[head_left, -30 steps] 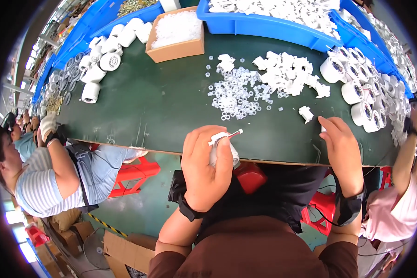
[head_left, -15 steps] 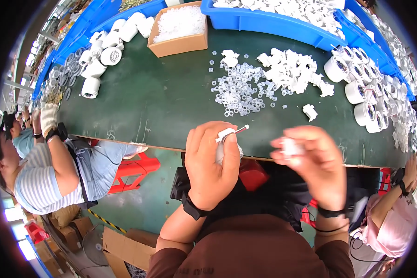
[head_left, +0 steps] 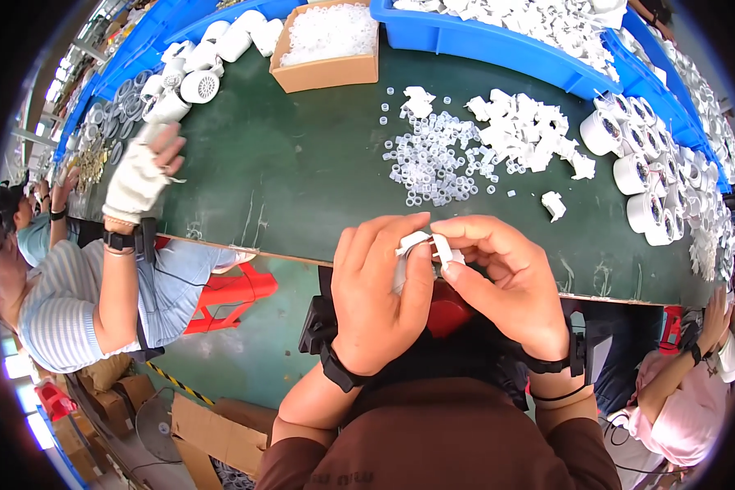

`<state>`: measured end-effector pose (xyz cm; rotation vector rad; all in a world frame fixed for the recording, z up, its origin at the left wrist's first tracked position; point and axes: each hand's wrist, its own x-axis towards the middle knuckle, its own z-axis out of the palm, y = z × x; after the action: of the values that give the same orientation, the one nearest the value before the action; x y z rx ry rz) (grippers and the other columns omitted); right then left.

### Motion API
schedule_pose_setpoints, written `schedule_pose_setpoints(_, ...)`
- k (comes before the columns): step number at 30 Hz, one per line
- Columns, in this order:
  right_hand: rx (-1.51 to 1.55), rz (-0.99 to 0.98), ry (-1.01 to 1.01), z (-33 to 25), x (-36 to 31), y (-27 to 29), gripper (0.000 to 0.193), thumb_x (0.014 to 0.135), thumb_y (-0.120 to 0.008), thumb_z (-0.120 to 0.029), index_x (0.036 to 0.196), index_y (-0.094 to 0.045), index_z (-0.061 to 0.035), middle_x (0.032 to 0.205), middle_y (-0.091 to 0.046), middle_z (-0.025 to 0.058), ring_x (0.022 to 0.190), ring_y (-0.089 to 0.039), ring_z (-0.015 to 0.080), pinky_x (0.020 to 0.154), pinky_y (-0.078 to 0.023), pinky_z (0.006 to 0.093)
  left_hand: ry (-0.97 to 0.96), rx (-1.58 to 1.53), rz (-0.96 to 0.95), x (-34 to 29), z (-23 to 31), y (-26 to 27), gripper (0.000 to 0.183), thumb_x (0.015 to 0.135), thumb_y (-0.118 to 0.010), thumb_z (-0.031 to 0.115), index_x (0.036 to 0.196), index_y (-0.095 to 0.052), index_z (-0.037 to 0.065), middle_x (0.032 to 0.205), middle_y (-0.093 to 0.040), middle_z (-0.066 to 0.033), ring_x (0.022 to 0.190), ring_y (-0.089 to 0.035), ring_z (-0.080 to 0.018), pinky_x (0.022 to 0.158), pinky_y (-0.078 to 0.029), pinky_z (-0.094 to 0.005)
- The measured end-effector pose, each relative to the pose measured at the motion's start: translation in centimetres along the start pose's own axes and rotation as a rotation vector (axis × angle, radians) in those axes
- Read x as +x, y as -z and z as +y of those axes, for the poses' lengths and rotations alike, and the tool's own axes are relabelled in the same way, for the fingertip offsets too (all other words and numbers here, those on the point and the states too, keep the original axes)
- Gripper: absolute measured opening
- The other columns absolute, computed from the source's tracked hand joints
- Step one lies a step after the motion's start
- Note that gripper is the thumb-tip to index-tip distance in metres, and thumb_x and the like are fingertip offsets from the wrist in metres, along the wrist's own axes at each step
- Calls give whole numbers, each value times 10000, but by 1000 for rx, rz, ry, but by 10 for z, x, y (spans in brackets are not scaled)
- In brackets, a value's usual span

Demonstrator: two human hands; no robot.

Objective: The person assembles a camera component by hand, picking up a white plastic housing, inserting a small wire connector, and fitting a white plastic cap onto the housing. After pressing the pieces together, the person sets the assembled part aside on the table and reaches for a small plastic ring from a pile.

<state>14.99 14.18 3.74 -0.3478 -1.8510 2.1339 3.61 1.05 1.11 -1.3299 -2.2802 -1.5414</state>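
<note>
My left hand (head_left: 376, 302) is closed around a white plastic housing (head_left: 412, 240) in front of the table edge. Between the thumb and fingers of my right hand (head_left: 510, 282) is a small white plastic piece (head_left: 442, 248). It is right up against the housing; whether they touch is hard to make out. My fingers cover much of both parts. Beyond my hands lies a pile of small clear plastic rings (head_left: 437, 163). Beside it is a heap of white plastic brackets (head_left: 527, 131), and one loose bracket (head_left: 553, 206) sits nearer to me.
A cardboard box (head_left: 327, 75) of clear parts and a blue bin (head_left: 490, 51) of white parts stand at the back. White cylindrical housings (head_left: 645, 208) line the right. At left, a co-worker's gloved hand (head_left: 135, 184) reaches over the green table (head_left: 245, 163).
My right hand has moved left with its white piece to meet the housing in my left hand. The housing's wire connector no longer shows. The co-worker's gloved hand has moved right over the table.
</note>
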Motion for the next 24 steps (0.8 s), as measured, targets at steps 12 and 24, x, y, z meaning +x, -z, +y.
schedule_pose_setpoints(12,-42,220,131,28,-7,-32,448,915,-671,124,1346,-603,17,1205,-668,80,1148,-643,166,1026,-495,317,-29,24,3,-4,-3,-3,355,969,-483,192,1204,-654,-11,1113,-672,-162,874,-581,-330,811,-460,-425)
schedule_pose_setpoints(24,-73,230,302,40,-7,-35,341,946,-652,106,1277,-639,25,1176,-618,78,1069,-629,145,954,-499,284,-120,-25,29,-6,-13,1,316,922,-587,218,1153,-639,9,1092,-675,-147,908,-600,-321,807,-458,-409)
